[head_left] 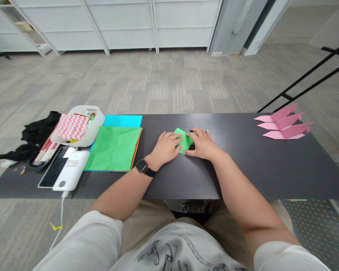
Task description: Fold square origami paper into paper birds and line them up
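A small folded piece of green paper [184, 142] lies on the dark table in front of me. My left hand [167, 147], with a black watch on its wrist, rests its outstretched fingers flat on the paper's left side. From the right, my right hand [202, 143] holds the paper's edge, thumb at the near corner and index finger at the far side. Part of the paper is hidden under the fingers. At the far right of the table stand three pink folded paper birds [285, 126], lined up one behind another.
Left of my hands are large green sheets [115, 148] over blue and orange ones. Beyond them sit a white basket [97, 130] with a pink zigzag pouch, a white power bank [71, 171] with a cable, a phone [52, 171] and black cloth [41, 128]. The dark table [243, 162] is narrow.
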Available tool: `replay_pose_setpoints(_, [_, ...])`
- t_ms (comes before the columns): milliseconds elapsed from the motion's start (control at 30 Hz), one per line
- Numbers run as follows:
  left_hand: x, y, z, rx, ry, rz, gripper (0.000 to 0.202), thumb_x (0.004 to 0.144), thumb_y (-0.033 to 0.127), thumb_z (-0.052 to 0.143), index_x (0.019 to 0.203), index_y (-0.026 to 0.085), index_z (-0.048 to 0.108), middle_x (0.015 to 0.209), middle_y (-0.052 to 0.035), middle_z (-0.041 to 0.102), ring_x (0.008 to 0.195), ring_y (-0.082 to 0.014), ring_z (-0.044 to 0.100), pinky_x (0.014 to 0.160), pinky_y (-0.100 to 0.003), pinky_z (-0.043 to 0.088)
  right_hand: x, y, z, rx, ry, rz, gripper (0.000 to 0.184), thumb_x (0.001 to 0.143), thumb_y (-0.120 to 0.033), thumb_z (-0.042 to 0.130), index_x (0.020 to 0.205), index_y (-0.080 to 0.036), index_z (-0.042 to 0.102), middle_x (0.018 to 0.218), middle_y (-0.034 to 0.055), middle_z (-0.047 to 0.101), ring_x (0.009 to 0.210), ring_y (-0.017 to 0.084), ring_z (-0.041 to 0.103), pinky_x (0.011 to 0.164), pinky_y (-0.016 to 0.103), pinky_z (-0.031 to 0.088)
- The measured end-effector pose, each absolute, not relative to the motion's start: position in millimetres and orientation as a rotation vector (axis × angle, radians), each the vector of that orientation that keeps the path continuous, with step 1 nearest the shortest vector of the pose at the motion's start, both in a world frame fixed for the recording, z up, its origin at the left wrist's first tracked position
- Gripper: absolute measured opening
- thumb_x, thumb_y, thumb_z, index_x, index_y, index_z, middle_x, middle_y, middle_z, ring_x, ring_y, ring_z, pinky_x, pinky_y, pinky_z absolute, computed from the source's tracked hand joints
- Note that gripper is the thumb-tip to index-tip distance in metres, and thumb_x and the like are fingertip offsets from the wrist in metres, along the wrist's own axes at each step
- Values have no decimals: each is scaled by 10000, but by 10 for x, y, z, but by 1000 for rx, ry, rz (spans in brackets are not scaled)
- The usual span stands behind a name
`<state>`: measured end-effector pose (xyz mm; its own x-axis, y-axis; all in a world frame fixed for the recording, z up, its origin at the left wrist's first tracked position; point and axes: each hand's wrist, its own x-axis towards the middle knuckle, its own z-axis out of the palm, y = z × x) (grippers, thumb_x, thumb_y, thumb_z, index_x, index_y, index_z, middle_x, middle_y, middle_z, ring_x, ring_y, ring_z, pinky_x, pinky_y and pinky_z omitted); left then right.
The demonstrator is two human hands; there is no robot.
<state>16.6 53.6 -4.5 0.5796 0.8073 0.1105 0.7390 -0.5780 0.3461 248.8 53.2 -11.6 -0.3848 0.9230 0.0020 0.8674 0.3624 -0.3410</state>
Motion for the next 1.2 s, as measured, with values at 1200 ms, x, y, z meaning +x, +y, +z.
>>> replay_pose_setpoints(1200, [158, 598, -50, 2430, 1496, 537, 424, 977, 216, 600, 1398, 222, 646, 1325, -111, 715, 1227, -310, 635, 1121, -491, 484, 2759, 814, -236, -1571, -2255, 370, 298, 955, -284, 706, 1235, -271, 804, 1436, 81, 730, 1357, 328, 637, 1196, 594, 444])
